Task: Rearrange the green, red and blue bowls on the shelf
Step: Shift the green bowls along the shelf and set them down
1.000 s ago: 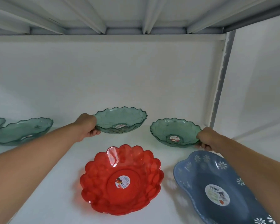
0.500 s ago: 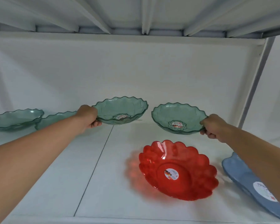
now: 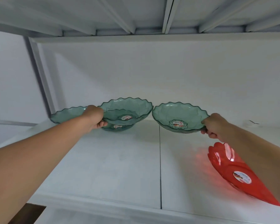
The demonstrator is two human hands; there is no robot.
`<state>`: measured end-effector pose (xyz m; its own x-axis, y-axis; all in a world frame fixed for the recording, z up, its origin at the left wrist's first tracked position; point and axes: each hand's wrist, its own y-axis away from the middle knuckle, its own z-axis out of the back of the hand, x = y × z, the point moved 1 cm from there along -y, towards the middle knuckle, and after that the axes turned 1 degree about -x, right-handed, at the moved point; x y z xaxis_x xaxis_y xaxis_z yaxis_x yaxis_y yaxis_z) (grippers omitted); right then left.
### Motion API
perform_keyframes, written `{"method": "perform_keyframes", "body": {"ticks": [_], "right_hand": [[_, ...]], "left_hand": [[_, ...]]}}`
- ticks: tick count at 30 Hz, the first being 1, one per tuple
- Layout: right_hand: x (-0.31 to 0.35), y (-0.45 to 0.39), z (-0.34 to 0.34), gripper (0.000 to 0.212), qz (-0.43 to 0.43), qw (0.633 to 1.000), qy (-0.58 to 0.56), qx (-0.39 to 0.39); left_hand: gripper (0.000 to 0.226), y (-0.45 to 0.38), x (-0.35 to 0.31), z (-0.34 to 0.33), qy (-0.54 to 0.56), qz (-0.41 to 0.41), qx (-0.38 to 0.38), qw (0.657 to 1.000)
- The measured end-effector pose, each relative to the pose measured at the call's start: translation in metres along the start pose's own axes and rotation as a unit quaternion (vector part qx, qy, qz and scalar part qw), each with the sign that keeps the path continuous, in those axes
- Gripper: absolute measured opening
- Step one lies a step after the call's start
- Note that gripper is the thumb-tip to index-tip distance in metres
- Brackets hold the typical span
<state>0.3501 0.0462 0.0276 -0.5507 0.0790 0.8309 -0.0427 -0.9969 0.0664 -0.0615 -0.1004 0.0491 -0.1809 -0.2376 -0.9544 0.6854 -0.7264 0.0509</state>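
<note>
Two green bowls held over the shelf

The left hand clamps a green bowl above another green bowl; the right hand grips a second held bowl; the red bowl rests at right.

Left hand has carried its green bowl toward the shelf's left end; it now sits over, possibly nested in, another green bowl. Right hand has lifted its own green bowl alongside, rims nearly touching.
</note>
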Motion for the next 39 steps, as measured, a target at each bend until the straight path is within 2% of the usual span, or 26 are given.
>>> {"method": "perform_keyframes", "body": {"ticks": [11,19,25,39], "right_hand": [[0.053,0.019,-0.083,0.018,0.004,1.000,-0.001,0.023],[0.096,0.051,-0.155,0.015,-0.037,0.999,-0.019,-0.023],[0.124,0.069,-0.207,0.018,-0.068,0.997,-0.016,-0.038],[0.158,0.048,-0.254,0.023,-0.079,0.997,0.004,-0.004]], "left_hand": [[0.028,-0.040,0.025,0.092,0.012,-0.005,-0.038,0.999],[0.032,-0.106,0.051,0.166,0.032,0.000,0.017,0.999],[0.031,-0.146,0.062,0.215,0.029,0.013,0.027,0.999],[0.032,-0.180,0.071,0.252,0.023,0.019,0.000,1.000]]}}
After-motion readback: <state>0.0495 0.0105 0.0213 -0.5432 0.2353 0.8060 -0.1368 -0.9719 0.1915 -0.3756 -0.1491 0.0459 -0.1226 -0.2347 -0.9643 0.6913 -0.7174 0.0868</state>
